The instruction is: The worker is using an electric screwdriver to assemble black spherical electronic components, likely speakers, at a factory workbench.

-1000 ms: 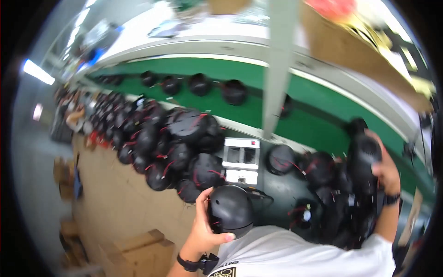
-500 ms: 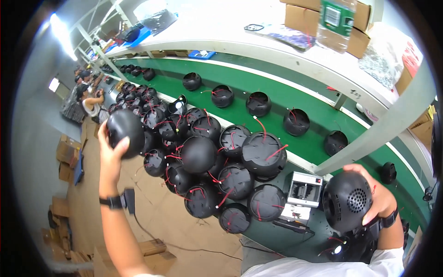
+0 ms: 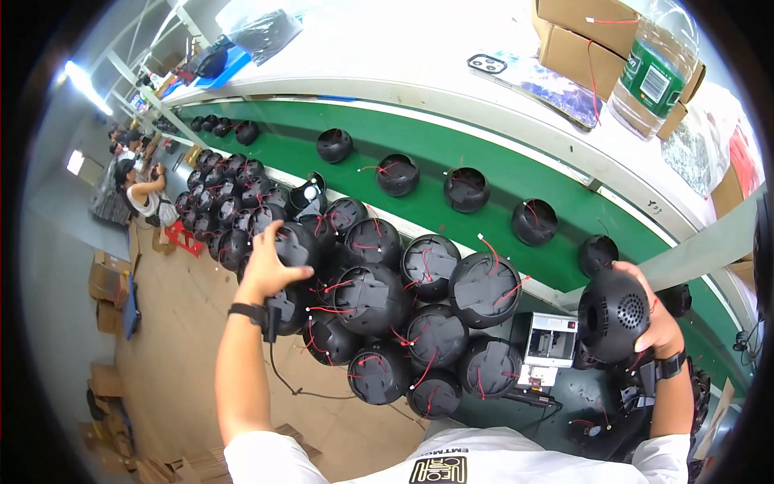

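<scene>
My left hand (image 3: 272, 264) curves its fingers and thumb round a smooth black round housing (image 3: 297, 244) at the left side of a pile of similar ones. My right hand (image 3: 659, 323) grips another black round housing (image 3: 617, 315), with a round grille of small holes and a larger dark opening showing. Between the hands, several black housings lie heaped together, such as a large one (image 3: 369, 298) with a flat panel and thin red wires. To their right stands a small silver-framed device (image 3: 551, 339), just left of the housing in my right hand.
A green conveyor belt (image 3: 500, 234) beyond the pile carries spaced black housings. Above it, a white shelf (image 3: 387, 60) bears a phone (image 3: 556, 93), a plastic bottle (image 3: 653, 77) and cardboard boxes. A slanting metal post (image 3: 709, 250) rises at right. Other people (image 3: 145, 189) stand at far left.
My left hand has come down and right from a raised position with a housing, to the pile. My right hand keeps its housing, slightly higher. The view has shifted.
</scene>
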Tool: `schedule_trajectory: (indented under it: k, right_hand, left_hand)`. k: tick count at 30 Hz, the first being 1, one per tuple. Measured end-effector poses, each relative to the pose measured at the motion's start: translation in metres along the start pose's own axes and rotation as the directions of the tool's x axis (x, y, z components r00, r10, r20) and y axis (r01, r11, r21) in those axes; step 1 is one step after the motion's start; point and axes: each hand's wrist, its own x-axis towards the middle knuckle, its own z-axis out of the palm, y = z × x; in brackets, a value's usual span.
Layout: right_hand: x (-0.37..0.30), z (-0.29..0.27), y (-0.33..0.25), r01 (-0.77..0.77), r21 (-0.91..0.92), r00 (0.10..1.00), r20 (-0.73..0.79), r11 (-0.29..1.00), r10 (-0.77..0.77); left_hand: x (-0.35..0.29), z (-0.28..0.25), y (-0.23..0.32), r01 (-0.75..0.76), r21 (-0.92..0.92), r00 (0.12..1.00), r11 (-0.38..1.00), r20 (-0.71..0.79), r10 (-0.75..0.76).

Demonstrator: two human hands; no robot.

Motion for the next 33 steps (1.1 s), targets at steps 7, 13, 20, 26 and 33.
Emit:
schedule_trajectory:
  k: [7,13,20,26,33]
  right_hand:
    - [0.003,0.004,0.021,-0.017,0.055,1.0,0.015,0.998,0.017]
    - [0.016,0.012,0.026,-0.013,0.0,0.999,0.03,1.0,0.013]
    - [0.021,0.031,0.021,0.011,0.038,1.0,0.012,0.999,-0.011]
    - [0.022,0.044,0.025,0.005,0.137,1.0,0.016,0.991,-0.007]
    - [0.019,0.055,0.026,-0.004,0.136,0.999,0.043,0.991,-0.002]
  left_hand:
    - [-0.022,0.045,0.028,-0.197,0.391,0.965,0.899,-0.084,0.248]
    - [-0.031,0.07,0.029,-0.275,0.572,0.939,0.772,-0.013,0.344]
    - [-0.043,0.072,0.017,-0.296,0.429,0.948,0.853,0.023,0.318]
    - [-0.044,0.052,0.009,-0.268,0.165,0.963,0.949,0.061,0.261]
    - [-0.043,0.047,0.0,-0.241,-0.036,0.97,0.97,0.025,0.242]
